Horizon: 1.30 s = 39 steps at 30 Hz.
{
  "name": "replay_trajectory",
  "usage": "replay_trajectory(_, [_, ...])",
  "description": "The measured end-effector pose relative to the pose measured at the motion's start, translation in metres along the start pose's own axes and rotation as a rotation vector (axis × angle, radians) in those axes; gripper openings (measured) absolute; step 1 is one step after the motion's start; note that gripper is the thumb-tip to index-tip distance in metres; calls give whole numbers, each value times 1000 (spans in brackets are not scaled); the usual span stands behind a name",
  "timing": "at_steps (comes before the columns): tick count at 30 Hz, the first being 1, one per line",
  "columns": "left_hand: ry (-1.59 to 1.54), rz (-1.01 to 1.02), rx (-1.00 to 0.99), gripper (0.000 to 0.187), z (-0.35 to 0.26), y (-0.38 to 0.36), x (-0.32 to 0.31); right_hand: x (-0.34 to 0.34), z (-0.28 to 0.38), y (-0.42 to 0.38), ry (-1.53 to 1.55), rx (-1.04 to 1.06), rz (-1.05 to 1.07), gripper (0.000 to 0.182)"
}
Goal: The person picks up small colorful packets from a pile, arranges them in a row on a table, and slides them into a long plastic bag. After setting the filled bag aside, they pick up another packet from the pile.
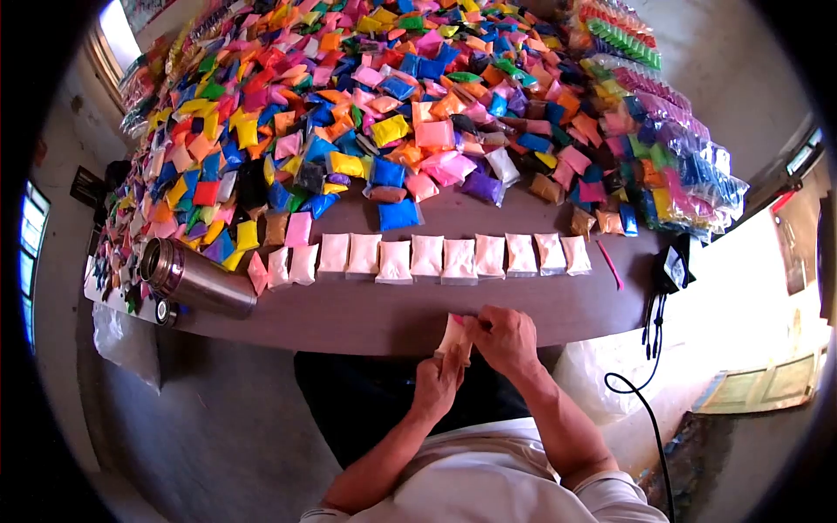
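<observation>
My left hand (438, 381) is closed round the lower part of a small pale plastic packet (454, 335), held just off the table's front edge above my lap. At the packet's upper right edge, the fingers of my right hand (508, 338) are pinched together. A small pink patch shows near its top; I cannot make out what it is. Beyond my hands, a row of similar cream-coloured packets (427, 254) lies across the brown table (392, 307). A thin pink stick (610, 265) rests at the right end of the row.
A big heap of coloured packets (392, 131) covers the table's back, with bagged bundles (689, 166) at its right. On the left lies a steel flask (196, 277) beside its lid (166, 312). A black device (673, 268) with a cable (656, 418) hangs at the right edge.
</observation>
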<state>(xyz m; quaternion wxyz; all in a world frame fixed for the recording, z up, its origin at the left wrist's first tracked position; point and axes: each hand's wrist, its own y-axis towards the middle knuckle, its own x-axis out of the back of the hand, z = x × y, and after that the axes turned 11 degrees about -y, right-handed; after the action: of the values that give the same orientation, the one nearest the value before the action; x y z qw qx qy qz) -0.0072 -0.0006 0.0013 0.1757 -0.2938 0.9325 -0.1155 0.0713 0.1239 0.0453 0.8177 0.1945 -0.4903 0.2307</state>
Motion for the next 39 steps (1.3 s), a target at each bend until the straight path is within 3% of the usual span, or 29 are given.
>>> replay_trajectory(3, [56, -30, 3, 60, 14, 0, 5, 4, -7, -5, 85, -32, -12, 26])
replay_trajectory(5, [-138, -101, -1, 59, 27, 1, 4, 6, -9, -14, 146, -67, 16, 25])
replay_trajectory(7, [-113, -85, 20, 59, 17, 1, 0, 6, -7, -25, 153, 71, -36, 25])
replay_trajectory(14, [65, 0, -26, 60, 10, 0, 5, 7, -3, -13, -71, 48, -26, 37])
replay_trajectory(20, [58, 7, -17, 57, 9, -2, 6, 1, -9, -9, -76, -6, -119, 32])
replay_trajectory(22, [43, 20, 20, 56, 2, -2, 5, 3, -11, -11, 127, -27, -81, 26])
replay_trajectory(25, [-96, -56, 62, 49, 2, -4, -1, 8, 1, -20, 126, 124, -43, 18])
replay_trajectory(29, [-255, -98, 81, 43, 9, -1, -2, 3, 4, -15, 93, 112, -14, 20])
replay_trajectory(32, [-95, -15, 48, 40, 3, 1, 2, 2, 3, -11, 68, 103, -25, 21])
replay_trajectory(39, [-65, -14, 2, 43, -7, 3, -6, -5, 1, -8, 47, -10, -21, 29])
